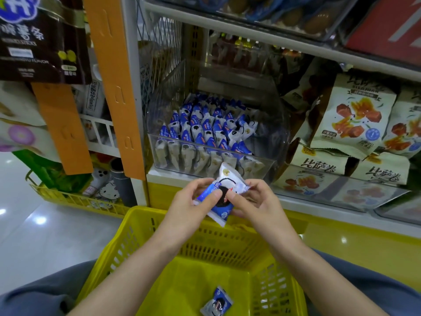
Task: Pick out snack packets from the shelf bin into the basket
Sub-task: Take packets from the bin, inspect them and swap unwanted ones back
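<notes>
Shop shelving (pixel 250 39) is being faced, and a yellow basket (pixel 141 216) is being kept below it. Snack packets (pixel 205 128) are being stored in the shelf bin (pixel 276 137). Above the basket's far rim, held packets (pixel 224 179) are being pinched by the left hand (pixel 193 202) and right hand (pixel 255 204), fingers (pixel 199 183) curled round the wrappers, thumbs pressed on top. A single packet (pixel 216 303) is being carried on its floor.

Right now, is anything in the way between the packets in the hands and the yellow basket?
Nothing visible. The left hand and right hand hold the packets just above the far rim of the basket. Its top is open, and one packet already lies on its floor.
</notes>
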The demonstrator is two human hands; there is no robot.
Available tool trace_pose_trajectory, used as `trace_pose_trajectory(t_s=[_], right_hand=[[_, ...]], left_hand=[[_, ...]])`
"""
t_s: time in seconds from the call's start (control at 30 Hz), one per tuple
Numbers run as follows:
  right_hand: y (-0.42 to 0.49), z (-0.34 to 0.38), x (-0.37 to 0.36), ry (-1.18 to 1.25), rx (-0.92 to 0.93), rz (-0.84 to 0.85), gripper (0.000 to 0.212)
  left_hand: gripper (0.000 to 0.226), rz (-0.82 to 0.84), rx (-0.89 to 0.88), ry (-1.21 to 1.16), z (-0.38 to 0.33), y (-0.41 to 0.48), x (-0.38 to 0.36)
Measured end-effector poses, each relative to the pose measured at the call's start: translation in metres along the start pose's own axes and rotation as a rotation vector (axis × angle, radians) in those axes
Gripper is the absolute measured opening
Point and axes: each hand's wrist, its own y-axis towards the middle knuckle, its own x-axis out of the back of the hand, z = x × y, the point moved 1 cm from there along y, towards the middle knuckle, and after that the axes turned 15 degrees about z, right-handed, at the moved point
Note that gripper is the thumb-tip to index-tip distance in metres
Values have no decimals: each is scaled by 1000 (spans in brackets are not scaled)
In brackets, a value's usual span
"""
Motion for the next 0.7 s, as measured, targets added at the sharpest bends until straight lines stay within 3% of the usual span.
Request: trace_pose_trajectory(t_s=[0.1,0.2,0.37,0.5,0.6,0.7], right_hand=[[-1,2,-1,123,-11,0,30],[0,3,1,-17,-44,72,35],[0,4,3,-412,3,140,35],[-3,9,4,-559,140,133,31],[-3,17,3,-618,204,124,23],[4,38,9,-602,290,20,23]], left_hand=[[20,-15,55,-113,0,-1,1],[16,-66,15,-153,-3,-1,6],[21,-26,-119,231,-14,1,16],[29,29,-194,428,-20,-1,16],[22,43,-251,529,-27,2,16],[25,-10,-329,699,-42,11,23]])
